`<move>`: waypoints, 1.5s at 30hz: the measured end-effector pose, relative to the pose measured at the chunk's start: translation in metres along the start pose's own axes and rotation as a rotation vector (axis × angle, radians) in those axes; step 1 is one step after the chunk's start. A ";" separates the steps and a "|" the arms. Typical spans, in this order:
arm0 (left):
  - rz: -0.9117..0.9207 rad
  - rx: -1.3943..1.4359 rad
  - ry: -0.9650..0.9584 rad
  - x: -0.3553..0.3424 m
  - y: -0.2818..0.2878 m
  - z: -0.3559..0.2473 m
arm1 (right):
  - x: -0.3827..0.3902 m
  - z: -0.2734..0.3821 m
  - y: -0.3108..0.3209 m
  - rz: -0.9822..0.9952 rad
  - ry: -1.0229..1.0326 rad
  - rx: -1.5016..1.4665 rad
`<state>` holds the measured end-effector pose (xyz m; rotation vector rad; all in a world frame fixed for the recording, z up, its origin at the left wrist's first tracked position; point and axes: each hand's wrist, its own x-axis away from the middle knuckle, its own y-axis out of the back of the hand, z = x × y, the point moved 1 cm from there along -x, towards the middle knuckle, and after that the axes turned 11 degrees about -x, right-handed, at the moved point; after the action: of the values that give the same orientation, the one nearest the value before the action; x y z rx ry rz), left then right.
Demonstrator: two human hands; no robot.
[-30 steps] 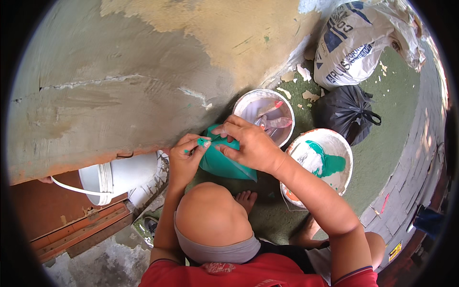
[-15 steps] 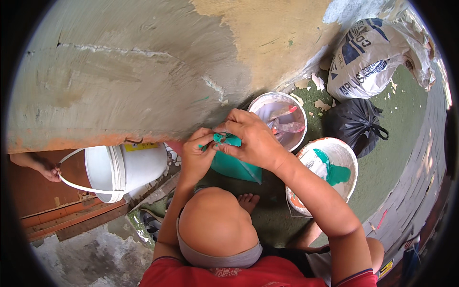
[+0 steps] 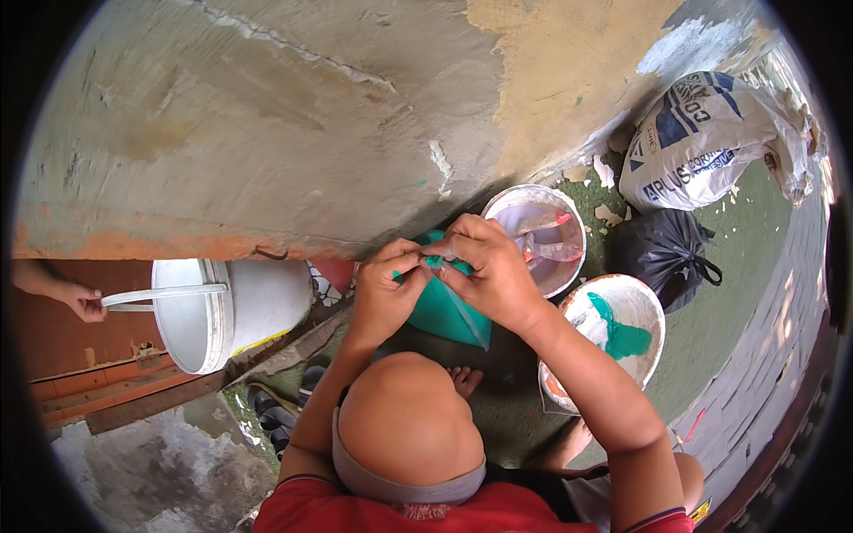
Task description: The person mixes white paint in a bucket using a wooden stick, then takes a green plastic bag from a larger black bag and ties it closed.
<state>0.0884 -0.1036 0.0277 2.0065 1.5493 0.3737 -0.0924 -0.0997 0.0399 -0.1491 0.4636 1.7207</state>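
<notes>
Both of my hands pinch the top of a green plastic bag (image 3: 447, 315) that hangs in front of me, close to a rough plastered wall (image 3: 267, 133). My left hand (image 3: 384, 289) grips the bag's upper edge from the left. My right hand (image 3: 487, 271) closes over the same edge from the right, fingertips touching the left hand's. Just behind my right hand stands a white bucket (image 3: 569, 213) with pinkish liquid and a tool in it. A second white bucket (image 3: 644, 306) smeared with green paint sits to the right of my right forearm.
At the left, another person's hand (image 3: 78, 299) holds the handle of a large white bucket (image 3: 253, 302). A printed white sack (image 3: 702, 142) and a tied black bag (image 3: 666, 253) lie at the right. Sandals (image 3: 267, 409) and my bare foot (image 3: 462, 382) rest on green ground.
Both hands stayed pinched on the green bag's top. The view has swung, so the buckets and sack sit further right. Another person's hand came in at the left, holding the big bucket's handle.
</notes>
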 end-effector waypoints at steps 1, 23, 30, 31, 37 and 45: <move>-0.003 0.007 -0.001 0.000 0.000 0.000 | 0.000 0.000 0.000 -0.001 -0.004 0.003; 0.008 0.027 -0.003 -0.003 0.003 -0.002 | -0.011 0.027 0.028 -0.027 -0.077 -0.100; 0.060 0.043 0.011 -0.001 0.004 0.002 | 0.002 0.053 0.120 0.018 -0.197 0.173; 0.066 0.054 0.014 -0.002 0.003 0.002 | 0.010 0.056 0.132 0.048 -0.223 0.240; 0.092 0.086 0.050 0.000 0.006 0.004 | 0.091 0.047 0.160 0.119 -0.622 0.235; 0.079 0.056 0.033 -0.001 0.002 0.003 | 0.180 -0.003 0.145 0.368 -0.774 0.655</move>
<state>0.0918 -0.1056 0.0263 2.1194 1.5195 0.4004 -0.2708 0.0442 0.0059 1.0911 0.4547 1.7271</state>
